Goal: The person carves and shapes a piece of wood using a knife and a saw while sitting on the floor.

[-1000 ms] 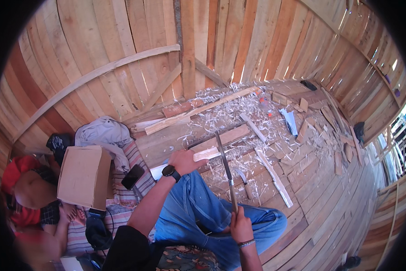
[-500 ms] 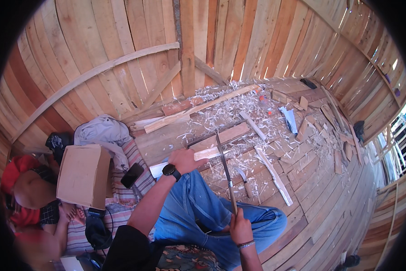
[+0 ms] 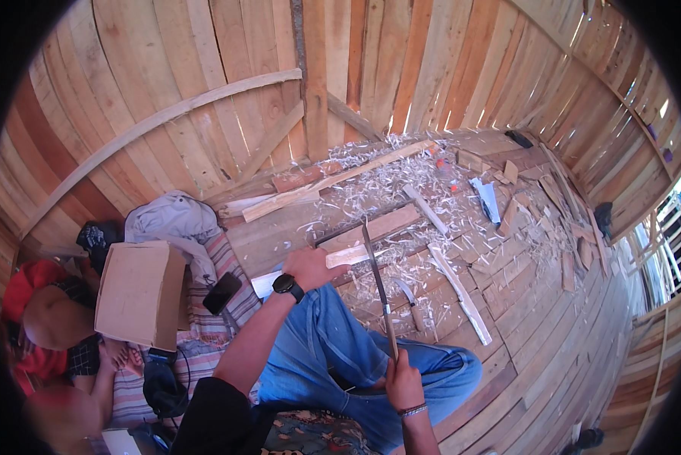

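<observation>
Plank floor (image 3: 545, 334) littered with shavings (image 3: 363, 196). Pale stick (image 3: 348, 258) held in left hand (image 3: 308, 271), just beyond the jeans (image 3: 310, 326); knife (image 3: 381, 290) held in right hand (image 3: 406, 383), crossing stick's right end; both grips closed. Stick apparently part-shaved; what is left cannot be told.

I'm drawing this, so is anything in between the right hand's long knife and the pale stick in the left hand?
Nothing visible. The long knife in the right hand crosses near the right end of the pale wooden strip in the left hand; whether they touch, I can't tell. The curved knife lies off to the right.
</observation>
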`<state>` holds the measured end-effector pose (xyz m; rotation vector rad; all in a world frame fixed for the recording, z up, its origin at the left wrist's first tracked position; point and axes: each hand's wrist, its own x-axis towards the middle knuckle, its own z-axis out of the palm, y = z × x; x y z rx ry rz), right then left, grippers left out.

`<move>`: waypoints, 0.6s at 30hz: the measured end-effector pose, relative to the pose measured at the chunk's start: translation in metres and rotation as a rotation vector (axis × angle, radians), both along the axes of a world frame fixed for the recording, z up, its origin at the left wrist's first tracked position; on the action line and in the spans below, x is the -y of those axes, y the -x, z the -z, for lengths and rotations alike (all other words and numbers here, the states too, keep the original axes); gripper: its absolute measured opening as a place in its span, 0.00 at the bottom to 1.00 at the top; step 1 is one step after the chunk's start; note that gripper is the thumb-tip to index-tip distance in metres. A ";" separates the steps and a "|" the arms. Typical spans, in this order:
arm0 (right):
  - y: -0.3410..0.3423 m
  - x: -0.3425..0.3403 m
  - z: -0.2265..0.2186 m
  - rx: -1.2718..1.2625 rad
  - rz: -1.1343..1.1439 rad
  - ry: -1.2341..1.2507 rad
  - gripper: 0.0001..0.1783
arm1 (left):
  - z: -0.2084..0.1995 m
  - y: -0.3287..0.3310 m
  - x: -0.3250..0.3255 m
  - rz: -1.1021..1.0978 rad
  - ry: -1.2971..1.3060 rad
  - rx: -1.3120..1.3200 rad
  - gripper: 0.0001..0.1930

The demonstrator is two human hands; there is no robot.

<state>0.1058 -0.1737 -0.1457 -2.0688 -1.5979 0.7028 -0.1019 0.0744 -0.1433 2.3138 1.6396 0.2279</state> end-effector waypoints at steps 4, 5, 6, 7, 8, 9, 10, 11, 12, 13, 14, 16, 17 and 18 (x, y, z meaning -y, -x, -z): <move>0.003 0.001 -0.005 -0.024 0.007 0.007 0.10 | -0.003 0.001 0.000 0.011 0.041 -0.003 0.39; 0.002 0.003 -0.005 -0.005 0.004 0.022 0.10 | -0.005 0.000 0.000 0.012 0.058 -0.009 0.39; 0.002 0.003 -0.005 0.013 0.001 0.037 0.10 | -0.005 -0.001 0.000 0.013 0.075 -0.015 0.39; 0.002 0.004 -0.004 0.003 -0.002 0.039 0.10 | -0.003 0.000 0.000 0.013 0.059 -0.011 0.39; 0.001 0.003 -0.003 -0.008 -0.006 0.041 0.10 | 0.001 0.000 -0.001 0.012 0.044 -0.008 0.39; 0.001 0.003 -0.001 -0.019 -0.010 0.044 0.11 | 0.004 0.001 -0.001 0.012 0.029 -0.004 0.39; 0.000 0.001 0.003 -0.015 -0.008 0.026 0.11 | 0.001 0.000 0.000 0.025 0.044 0.013 0.38; -0.001 -0.005 0.009 -0.011 -0.010 0.006 0.11 | -0.007 0.000 0.001 0.035 0.056 0.030 0.38; -0.002 -0.012 0.015 -0.007 -0.011 -0.014 0.11 | -0.012 0.000 0.003 0.045 0.068 0.047 0.38; -0.001 -0.022 0.019 0.008 -0.006 -0.025 0.12 | -0.006 -0.001 0.000 0.034 0.058 0.055 0.38; 0.004 -0.034 0.022 0.014 -0.006 -0.038 0.12 | 0.000 0.000 -0.001 0.017 0.046 0.055 0.38; 0.006 -0.058 0.032 0.033 -0.015 -0.072 0.12 | 0.005 0.000 -0.005 -0.002 0.023 0.051 0.38; 0.005 -0.067 0.038 0.044 -0.024 -0.084 0.12 | 0.006 -0.001 -0.004 -0.005 0.021 0.047 0.38; 0.004 -0.073 0.041 0.056 -0.032 -0.097 0.12 | 0.007 -0.002 -0.003 -0.007 0.019 0.042 0.38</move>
